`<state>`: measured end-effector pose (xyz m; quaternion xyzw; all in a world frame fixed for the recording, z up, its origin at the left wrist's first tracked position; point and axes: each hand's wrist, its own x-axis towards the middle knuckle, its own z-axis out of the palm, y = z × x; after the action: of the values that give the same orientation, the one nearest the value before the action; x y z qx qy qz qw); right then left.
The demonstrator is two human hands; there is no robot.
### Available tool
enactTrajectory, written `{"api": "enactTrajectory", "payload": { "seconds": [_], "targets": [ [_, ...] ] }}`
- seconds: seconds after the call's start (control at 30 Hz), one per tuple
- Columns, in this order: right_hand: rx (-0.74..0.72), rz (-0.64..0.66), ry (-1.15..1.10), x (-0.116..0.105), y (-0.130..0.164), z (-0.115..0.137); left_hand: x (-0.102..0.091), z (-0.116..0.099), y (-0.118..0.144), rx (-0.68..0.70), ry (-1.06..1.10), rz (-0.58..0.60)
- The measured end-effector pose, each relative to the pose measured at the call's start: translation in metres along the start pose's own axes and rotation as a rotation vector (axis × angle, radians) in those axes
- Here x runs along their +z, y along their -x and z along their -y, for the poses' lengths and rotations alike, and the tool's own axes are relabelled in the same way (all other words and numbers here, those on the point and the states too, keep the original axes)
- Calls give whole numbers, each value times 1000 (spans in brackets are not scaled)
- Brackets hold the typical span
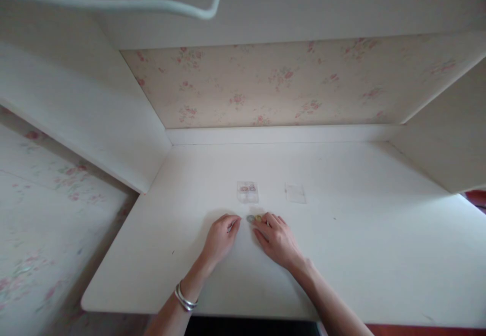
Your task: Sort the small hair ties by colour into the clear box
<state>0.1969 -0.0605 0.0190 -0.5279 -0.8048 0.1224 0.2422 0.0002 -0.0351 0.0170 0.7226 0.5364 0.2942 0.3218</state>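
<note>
Two small round pieces that look like coins lie side by side on the white desk (364, 255), a silvery coin (250, 218) and a yellowish coin (259, 218). My right hand (276, 236) rests over them, its fingertips touching or very near the coins and its thumb apart from the fingers. Just left of the coins is my left hand (223, 236), with thumb and fingers pressed together; anything between them is hidden. Beyond the hands lies a small clear plastic case (247, 193) with reddish-brown round shapes in it. To its right is a second clear plastic piece (295, 193), flat and see-through.
A white side panel (94, 98) bounds the desk on the left, and another panel (451, 128) on the right. Flowered wallpaper (281, 83) covers the back. A white cable or tube (152, 5) crosses the upper left. Small dark specks dot the desk.
</note>
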Motion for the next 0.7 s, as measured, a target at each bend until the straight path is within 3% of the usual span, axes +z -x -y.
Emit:
{"api": "enactTrajectory", "payload": {
  "seconds": [0.23, 0.47, 0.7],
  "targets": [
    [5, 51, 160, 5, -16, 5, 1, 3, 2, -30, 24, 27],
    [-32, 44, 157, 13, -17, 4, 0, 4, 4, -20, 24, 32],
    [86, -148, -47, 9, -32, -10, 2, -4, 6, 27, -169, 71]
  ]
}}
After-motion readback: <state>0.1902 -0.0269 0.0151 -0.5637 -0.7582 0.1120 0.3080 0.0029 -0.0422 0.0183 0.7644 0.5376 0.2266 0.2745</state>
